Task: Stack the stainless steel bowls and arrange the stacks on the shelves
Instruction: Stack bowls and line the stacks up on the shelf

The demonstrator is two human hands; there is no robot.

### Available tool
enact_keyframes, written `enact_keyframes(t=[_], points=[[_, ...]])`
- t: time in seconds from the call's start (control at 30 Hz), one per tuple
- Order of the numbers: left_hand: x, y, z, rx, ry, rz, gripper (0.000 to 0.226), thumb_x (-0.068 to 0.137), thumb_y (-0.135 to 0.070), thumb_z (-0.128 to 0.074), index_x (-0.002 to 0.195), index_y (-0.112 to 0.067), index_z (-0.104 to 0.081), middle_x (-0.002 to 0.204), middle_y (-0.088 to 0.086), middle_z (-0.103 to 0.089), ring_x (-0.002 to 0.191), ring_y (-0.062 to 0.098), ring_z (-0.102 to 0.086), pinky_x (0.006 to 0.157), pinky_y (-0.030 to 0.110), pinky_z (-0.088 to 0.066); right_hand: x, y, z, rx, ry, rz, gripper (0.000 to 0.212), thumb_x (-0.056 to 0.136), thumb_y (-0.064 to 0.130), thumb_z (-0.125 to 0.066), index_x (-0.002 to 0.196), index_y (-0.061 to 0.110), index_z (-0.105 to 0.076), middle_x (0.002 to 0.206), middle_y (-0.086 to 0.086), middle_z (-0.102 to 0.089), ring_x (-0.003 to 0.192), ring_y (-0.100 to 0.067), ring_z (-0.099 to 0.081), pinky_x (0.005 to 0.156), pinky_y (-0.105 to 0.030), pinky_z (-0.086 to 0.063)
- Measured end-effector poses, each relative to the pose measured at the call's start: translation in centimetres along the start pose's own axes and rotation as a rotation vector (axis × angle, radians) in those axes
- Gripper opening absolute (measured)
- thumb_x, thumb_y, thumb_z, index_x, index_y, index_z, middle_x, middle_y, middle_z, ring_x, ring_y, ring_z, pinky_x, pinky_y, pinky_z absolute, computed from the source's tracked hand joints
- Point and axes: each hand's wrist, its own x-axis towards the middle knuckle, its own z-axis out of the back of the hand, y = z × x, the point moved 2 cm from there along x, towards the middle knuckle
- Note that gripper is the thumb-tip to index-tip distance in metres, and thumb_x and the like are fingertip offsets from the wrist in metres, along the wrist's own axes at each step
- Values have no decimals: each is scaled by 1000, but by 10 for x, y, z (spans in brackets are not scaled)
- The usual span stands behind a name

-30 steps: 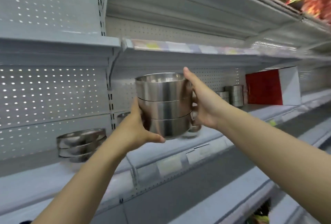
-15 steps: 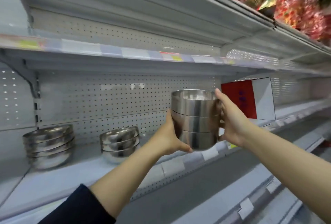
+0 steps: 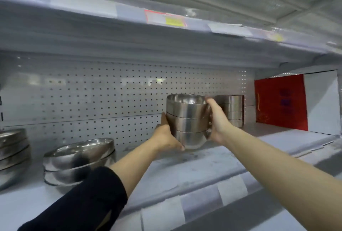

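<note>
A stack of three stainless steel bowls is gripped between both hands, its base at or just above the grey shelf. My left hand cups its lower left side; my right hand presses its right side. Just behind it to the right stands another stack of similar deep bowls against the pegboard. A stack of wide shallow bowls sits on the shelf to the left, and a further wide stack shows at the left edge.
A red and white box stands on the shelf at the right. The upper shelf with price labels hangs low overhead. Perforated back panel closes the rear. Bare shelf lies between the wide bowls and the held stack.
The view has swung right and closer. Both hands have carried the three-bowl stack forward and down onto the shelf level, beside the deep stack near the red box.
</note>
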Motion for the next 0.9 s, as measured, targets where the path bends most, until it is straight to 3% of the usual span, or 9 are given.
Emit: enact_keyframes(t=[0.1, 0.2, 0.33, 0.47, 0.6, 0.7, 0.8, 0.9], points=[[28, 18, -2, 49, -32, 86, 125, 57, -10, -86, 147, -19, 0, 141, 6, -42, 127, 26, -43, 103, 39, -41, 44, -16, -10, -16, 24, -56, 74, 71, 71, -59, 127, 22, -53, 119, -3, -59, 110, -27, -53, 98, -44, -43], [53, 35, -3, 102, -55, 91, 123, 56, -12, -87, 146, -20, -3, 143, 5, -40, 130, 25, -40, 108, 42, -36, 83, -31, -18, 8, 87, -91, 91, 64, 73, -64, 136, 21, -46, 134, -10, -53, 120, -32, -49, 105, -48, -38], [78, 53, -2, 99, -97, 111, 114, 57, -8, -85, 143, -18, -11, 141, 5, -41, 131, 24, -38, 109, 41, -33, 129, -49, -27, 39, 223, -70, 86, 63, 71, -66, 131, 23, -48, 127, -8, -53, 109, -27, -53, 100, -47, -42], [97, 64, -7, 59, -106, 172, 115, 60, -2, -83, 146, -15, -6, 146, 8, -35, 135, 26, -32, 110, 44, -31, 164, -63, -31, 30, 161, -118, 88, 63, 68, -68, 132, 20, -44, 131, -12, -47, 113, -32, -47, 105, -51, -36], [108, 67, -14, -3, -108, 190, 113, 60, 1, -82, 145, -19, -11, 148, 5, -33, 138, 26, -27, 111, 48, -29, 180, -69, -30, 3, 154, -98, 55, 68, 69, -64, 101, 27, -50, 114, -11, -51, 98, -30, -50, 97, -51, -40], [110, 66, -15, 15, -92, 218, 114, 60, -2, -82, 145, -23, -10, 148, 2, -31, 138, 24, -26, 112, 44, -28, 184, -68, -30, 9, 178, -89, 50, 71, 69, -61, 98, 30, -48, 98, -5, -51, 89, -26, -50, 84, -44, -42], [106, 62, -15, 8, -89, 254, 116, 60, -5, -83, 146, -26, -7, 148, 1, -32, 137, 23, -28, 111, 42, -30, 184, -66, -32, -7, 205, -94, 53, 72, 71, -58, 104, 30, -50, 108, -7, -53, 96, -28, -52, 93, -47, -42], [93, 50, -13, 87, -156, 220, 103, 67, -9, -80, 143, -26, -12, 137, 3, -46, 128, 23, -43, 105, 42, -39, 180, -55, -34, -106, 195, -5, 79, 72, 75, -53, 131, 22, -45, 135, -11, -47, 116, -32, -48, 102, -52, -37]])
